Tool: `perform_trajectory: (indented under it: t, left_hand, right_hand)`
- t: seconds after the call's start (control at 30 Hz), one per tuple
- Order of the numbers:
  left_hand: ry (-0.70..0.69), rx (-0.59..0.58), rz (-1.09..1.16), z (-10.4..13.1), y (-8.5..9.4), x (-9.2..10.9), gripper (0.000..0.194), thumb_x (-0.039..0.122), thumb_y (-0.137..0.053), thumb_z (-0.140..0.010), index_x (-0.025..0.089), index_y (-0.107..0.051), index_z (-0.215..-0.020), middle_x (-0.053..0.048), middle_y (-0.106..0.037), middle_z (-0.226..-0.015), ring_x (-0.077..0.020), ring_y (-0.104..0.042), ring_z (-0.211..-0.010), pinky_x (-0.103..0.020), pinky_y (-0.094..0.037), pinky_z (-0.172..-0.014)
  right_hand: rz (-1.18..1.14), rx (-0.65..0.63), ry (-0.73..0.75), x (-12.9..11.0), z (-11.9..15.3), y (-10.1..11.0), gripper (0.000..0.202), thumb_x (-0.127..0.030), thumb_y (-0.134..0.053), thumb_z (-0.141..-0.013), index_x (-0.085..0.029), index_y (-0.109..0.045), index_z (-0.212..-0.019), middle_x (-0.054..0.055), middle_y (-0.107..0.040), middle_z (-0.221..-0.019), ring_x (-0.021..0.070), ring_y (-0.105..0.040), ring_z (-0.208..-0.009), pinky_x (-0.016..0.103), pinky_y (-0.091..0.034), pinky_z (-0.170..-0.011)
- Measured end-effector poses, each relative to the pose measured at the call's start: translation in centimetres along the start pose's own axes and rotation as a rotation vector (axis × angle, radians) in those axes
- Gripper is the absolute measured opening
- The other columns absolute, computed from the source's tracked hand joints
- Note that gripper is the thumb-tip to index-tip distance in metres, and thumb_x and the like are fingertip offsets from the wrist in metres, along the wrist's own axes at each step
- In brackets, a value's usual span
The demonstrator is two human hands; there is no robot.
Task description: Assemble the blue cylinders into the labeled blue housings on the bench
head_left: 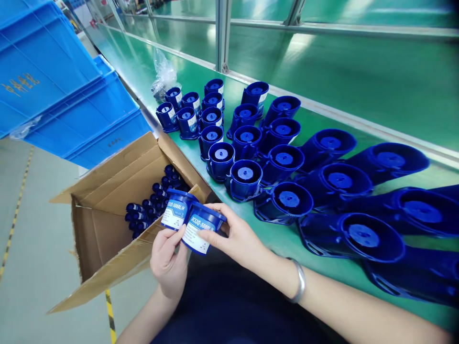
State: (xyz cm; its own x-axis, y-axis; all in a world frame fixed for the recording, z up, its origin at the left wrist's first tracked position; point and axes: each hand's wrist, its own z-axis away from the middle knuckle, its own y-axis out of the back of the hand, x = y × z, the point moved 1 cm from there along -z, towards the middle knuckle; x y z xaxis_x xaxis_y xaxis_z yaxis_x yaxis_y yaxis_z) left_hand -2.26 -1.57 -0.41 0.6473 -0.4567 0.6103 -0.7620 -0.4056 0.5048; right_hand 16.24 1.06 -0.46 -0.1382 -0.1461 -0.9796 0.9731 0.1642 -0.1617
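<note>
Held parts: two blue cups [190, 220] with white labels are being held side by side, touching, above the table's near edge and just beside the open box.
Left cup: the one nearer the box [176, 208] is sitting against the left hand's fingertips; its label is reading "5000L/H" in part.
Right cup: the one nearer the body [201, 231] is tilting toward the camera, label facing out.
Left hand [168, 260]: it is reaching up from below, fingers curled and grasping the cups from the underside, thumb lying on the right cup's label.
Right hand [239, 235]: it is coming in from the right, fingers closed on the right cup's rim and side; how far they wrap behind it cannot be told. A silver bangle [300, 282] is circling the wrist.
Cardboard box [107, 224]: it is standing open on the floor at the left, flaps out, holding small dark blue pieces [150, 203] packed in rows.
Table [322, 71]: its green surface is carrying rows of matching blue cups [247, 143] standing mouth-up, well apart from the hands.
Blue crates [64, 91]: they are stacked behind the box, upper left.
Plastic bag [163, 76]: it is lying crumpled at the far end of the rows.
</note>
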Motion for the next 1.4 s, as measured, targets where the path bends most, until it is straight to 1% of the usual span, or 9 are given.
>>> perform_trajectory:
  t: [0.1, 0.23, 0.43, 0.63, 0.87, 0.97, 1.03, 1.2, 1.4]
  left_hand:
    - [-0.026, -0.012, -0.018, 0.1, 0.0, 0.1, 0.041, 0.001, -0.073, -0.083, 0.026, -0.077, -0.115, -0.001, -0.066, -0.089, -0.0118, -0.063, -0.079, -0.023, -0.052, -0.069]
    - [-0.03, 0.001, -0.012, -0.1, -0.1, 0.1, 0.039, 0.001, -0.073, -0.083, 0.025, -0.077, -0.113, -0.001, -0.067, -0.09, -0.0114, -0.064, -0.079, -0.022, -0.052, -0.068]
    - [0.003, -0.005, 0.007, -0.3, 0.2, -0.4, 0.04, 0.001, -0.072, -0.084, 0.026, -0.077, -0.115, -0.001, -0.066, -0.089, -0.0122, -0.063, -0.078, -0.023, -0.051, -0.067]
    - [-0.042, -0.028, -0.002, 0.0, -0.1, -0.1, 0.041, -0.001, -0.072, -0.083, 0.024, -0.077, -0.115, -0.001, -0.066, -0.092, -0.0118, -0.063, -0.081, -0.022, -0.051, -0.071]
    - [0.018, -0.035, 0.032, -0.4, 0.1, -0.7, 0.037, 0.0, -0.072, -0.083, 0.024, -0.077, -0.112, 0.0, -0.067, -0.092, -0.0116, -0.063, -0.082, -0.022, -0.052, -0.072]
    - [0.017, -0.047, 0.03, -0.7, 0.3, -0.7, 0.037, 0.0, -0.072, -0.084, 0.025, -0.078, -0.111, 0.0, -0.067, -0.092, -0.0112, -0.063, -0.082, -0.022, -0.052, -0.072]
    - [0.007, -0.063, 0.021, -0.8, 0.3, -0.6, 0.037, 0.0, -0.072, -0.084, 0.024, -0.077, -0.111, 0.0, -0.067, -0.091, -0.0107, -0.063, -0.082, -0.021, -0.051, -0.072]
    - [0.009, -0.081, 0.048, -0.8, -0.3, -0.4, 0.036, 0.001, -0.072, -0.084, 0.024, -0.077, -0.111, 0.0, -0.067, -0.09, -0.0104, -0.063, -0.081, -0.021, -0.051, -0.071]
    - [0.039, -0.089, 0.087, -1.4, -0.4, -0.2, 0.036, 0.0, -0.072, -0.084, 0.025, -0.078, -0.11, 0.001, -0.067, -0.09, -0.0108, -0.063, -0.081, -0.021, -0.051, -0.071]
  right_hand:
    - [0.011, 0.014, -0.012, 0.0, 0.2, -0.2, 0.056, -0.044, -0.082, -0.08, -0.025, -0.056, -0.125, 0.005, -0.066, -0.122, 0.0259, -0.065, -0.108, 0.043, -0.054, -0.094]
    - [-0.034, -0.006, 0.036, -0.2, 0.4, -0.2, 0.047, -0.045, -0.073, -0.09, -0.024, -0.057, -0.128, 0.006, -0.064, -0.129, 0.0252, -0.062, -0.118, 0.043, -0.051, -0.103]
    - [-0.043, -0.03, 0.04, 0.0, 0.2, -0.2, 0.041, -0.048, -0.06, -0.098, -0.023, -0.058, -0.131, 0.008, -0.062, -0.132, 0.0252, -0.06, -0.121, 0.044, -0.052, -0.104]
    - [-0.19, -0.029, -0.07, 0.2, -0.1, -0.4, 0.06, -0.044, -0.081, -0.081, -0.021, -0.052, -0.128, 0.009, -0.064, -0.124, 0.0256, -0.065, -0.11, 0.042, -0.055, -0.096]
    - [-0.233, -0.152, -0.063, 0.0, 0.1, 0.2, 0.065, -0.036, -0.079, -0.083, -0.022, -0.048, -0.139, 0.011, -0.049, -0.147, 0.0261, -0.056, -0.127, 0.043, -0.051, -0.106]
    - [-0.25, -0.17, -0.063, 0.1, 0.0, 0.1, 0.075, -0.034, -0.084, -0.079, -0.024, -0.046, -0.143, 0.011, -0.044, -0.151, 0.0268, -0.053, -0.132, 0.041, -0.051, -0.107]
    - [-0.274, -0.132, -0.106, 0.1, -0.1, -0.1, 0.079, -0.036, -0.087, -0.075, -0.024, -0.047, -0.142, 0.011, -0.048, -0.149, 0.0271, -0.056, -0.129, 0.041, -0.052, -0.106]
    - [-0.299, -0.066, -0.17, -0.5, -0.4, -0.1, 0.068, -0.044, -0.082, -0.08, -0.021, -0.052, -0.136, 0.01, -0.06, -0.136, 0.0276, -0.061, -0.121, 0.044, -0.052, -0.104]
    - [-0.109, -0.133, -0.095, -0.3, -0.2, 0.9, 0.083, -0.04, -0.084, -0.078, -0.025, -0.044, -0.149, 0.011, -0.042, -0.155, 0.0309, -0.043, -0.142, 0.051, -0.038, -0.119]
